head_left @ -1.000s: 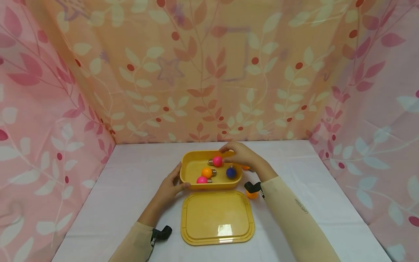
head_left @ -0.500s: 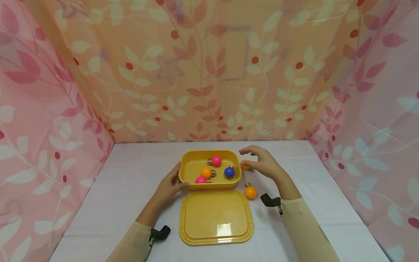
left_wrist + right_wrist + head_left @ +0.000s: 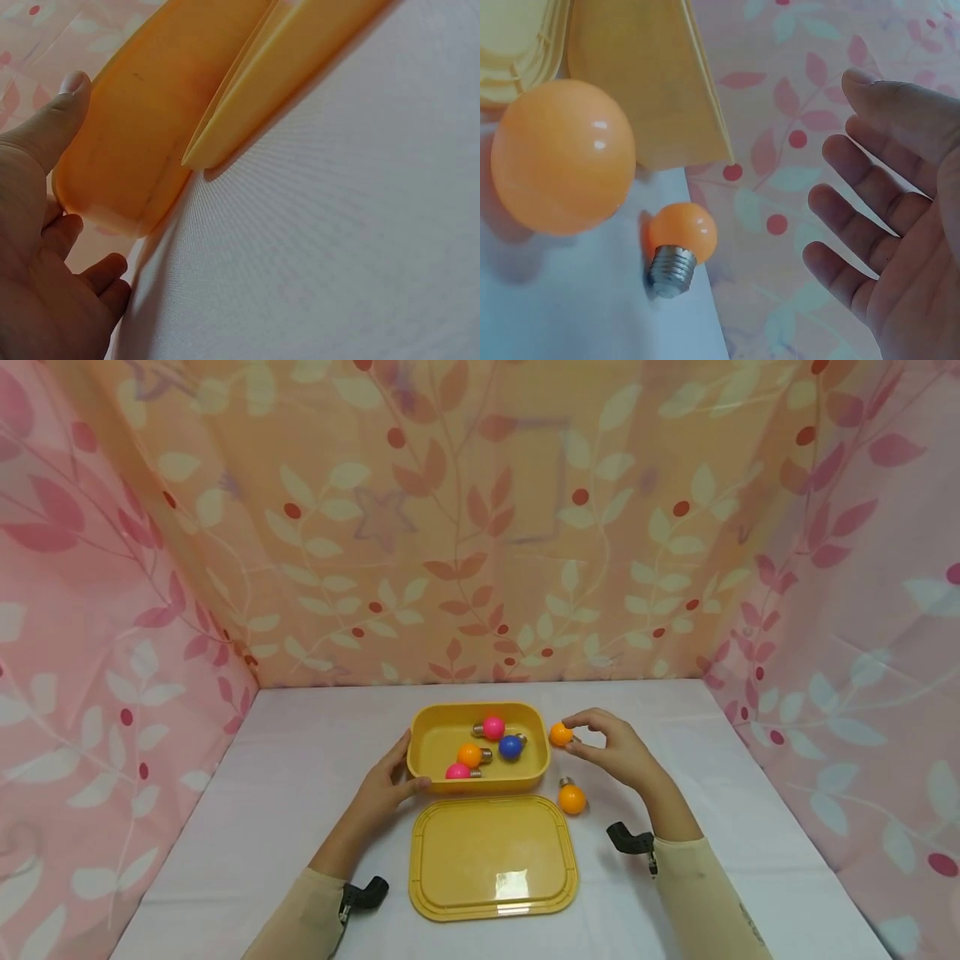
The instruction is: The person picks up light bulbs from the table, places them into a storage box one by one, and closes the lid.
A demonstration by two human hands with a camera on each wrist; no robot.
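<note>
While the right hand (image 3: 618,753) has its fingers spread, a round orange metal-based bulb (image 3: 559,735) lies just beyond their tips.

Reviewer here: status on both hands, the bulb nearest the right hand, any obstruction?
Left hand holding rectangular yellow plastic box. Right hand beside round orange metal-based bulb, gripping nothing. No obstruction visible between them.

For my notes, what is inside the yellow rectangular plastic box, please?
The box holds four round, metal-based bulbs: a blue bulb, an orange bulb, a far pink bulb and a near pink bulb. Its near wall covers that last one's lower part.
</note>
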